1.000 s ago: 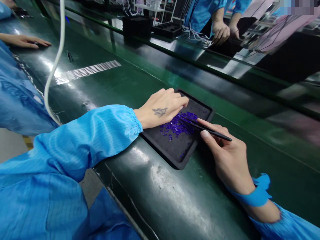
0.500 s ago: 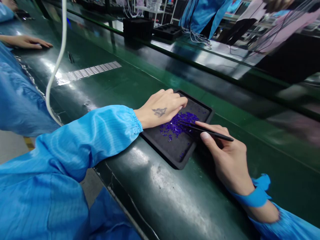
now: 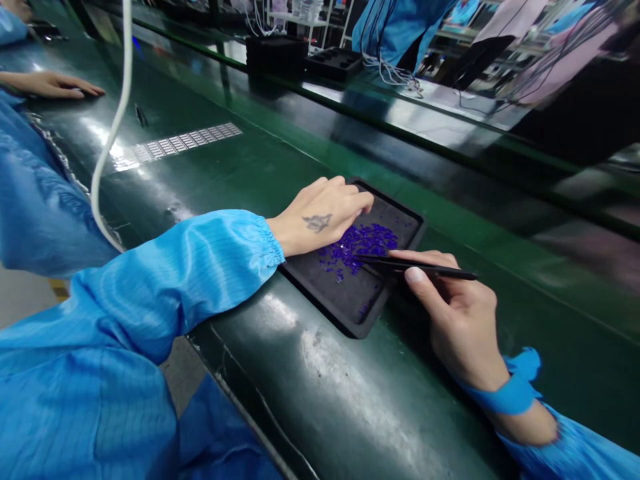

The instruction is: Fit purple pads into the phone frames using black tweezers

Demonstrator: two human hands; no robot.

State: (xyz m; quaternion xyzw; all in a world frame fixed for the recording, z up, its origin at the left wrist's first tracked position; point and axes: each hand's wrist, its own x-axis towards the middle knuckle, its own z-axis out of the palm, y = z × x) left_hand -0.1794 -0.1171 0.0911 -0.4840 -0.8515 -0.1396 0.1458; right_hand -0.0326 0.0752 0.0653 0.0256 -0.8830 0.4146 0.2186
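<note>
The right hand [image 3: 463, 313] pinches black tweezers [image 3: 440, 270], long axis three-to-nine o'clock, tips toward nine, at purple bits [image 3: 374, 237] in a black tray [image 3: 345, 300]. Beyond, toward ten, the left hand [image 3: 327, 215] curls over the tray; its grip I cannot tell.

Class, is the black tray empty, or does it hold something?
It holds something: many small purple pieces lie scattered inside the black tray.

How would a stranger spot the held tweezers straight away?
On the green table, find the black tray scattered with small purple pieces. Beside it, the right hand holds black tweezers, long and slim, unlike the wide tray and tiny pieces.
</note>
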